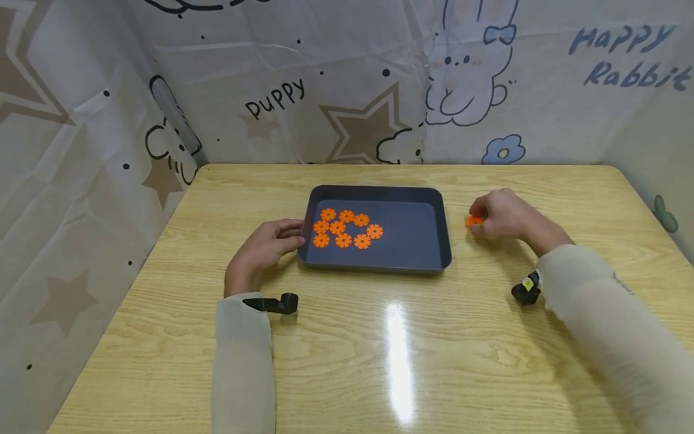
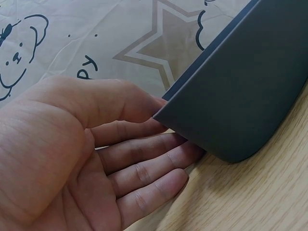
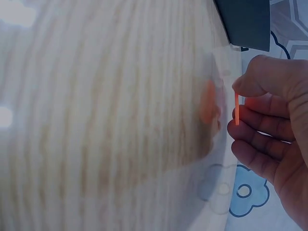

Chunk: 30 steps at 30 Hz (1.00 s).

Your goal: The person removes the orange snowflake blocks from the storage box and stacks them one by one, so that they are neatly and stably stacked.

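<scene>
A dark grey rectangular tray lies on the table with several flat orange notched discs grouped in its left half. At the tray's left end is my left hand; its fairly straight fingers and thumb touch the outer wall, as the left wrist view shows the tray wall against the fingertips. To the right of the tray, my right hand pinches an orange disc. The right wrist view shows that disc edge-on between thumb and fingers, just above the tabletop.
The pale wooden table carries a bright light reflection near its front. Behind it hangs a printed cloth with cartoon figures. Black wrist cameras sit by the left cuff and the right cuff.
</scene>
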Each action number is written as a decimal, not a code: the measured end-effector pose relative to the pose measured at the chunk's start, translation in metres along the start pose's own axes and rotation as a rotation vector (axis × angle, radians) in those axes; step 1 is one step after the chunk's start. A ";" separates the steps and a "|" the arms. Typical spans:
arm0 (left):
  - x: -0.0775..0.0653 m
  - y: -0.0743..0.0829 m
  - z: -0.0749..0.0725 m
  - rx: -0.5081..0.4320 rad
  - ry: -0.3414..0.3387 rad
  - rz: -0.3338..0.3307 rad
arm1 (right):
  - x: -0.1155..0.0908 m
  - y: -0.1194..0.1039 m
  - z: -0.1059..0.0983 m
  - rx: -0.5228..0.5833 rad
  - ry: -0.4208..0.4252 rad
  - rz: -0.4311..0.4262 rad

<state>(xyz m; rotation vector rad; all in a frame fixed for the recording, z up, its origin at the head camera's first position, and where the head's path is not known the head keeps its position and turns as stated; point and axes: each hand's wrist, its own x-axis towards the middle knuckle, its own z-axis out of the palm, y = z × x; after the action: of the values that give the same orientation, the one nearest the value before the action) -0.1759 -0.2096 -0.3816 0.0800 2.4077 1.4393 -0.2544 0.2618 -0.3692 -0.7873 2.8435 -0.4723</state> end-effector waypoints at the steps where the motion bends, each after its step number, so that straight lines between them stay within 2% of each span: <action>1: 0.000 0.000 0.000 -0.002 -0.003 0.001 | 0.000 0.000 0.001 -0.003 0.001 -0.002; 16: 0.000 0.001 0.001 0.000 0.001 0.000 | -0.002 0.001 0.006 -0.031 0.016 -0.015; 30: 0.000 0.001 0.001 0.008 -0.002 0.006 | -0.001 -0.006 -0.007 0.017 0.003 -0.010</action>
<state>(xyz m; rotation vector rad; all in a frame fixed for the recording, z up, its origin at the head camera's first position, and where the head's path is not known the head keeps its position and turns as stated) -0.1757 -0.2084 -0.3809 0.0905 2.4139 1.4314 -0.2523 0.2599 -0.3604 -0.7986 2.8362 -0.4987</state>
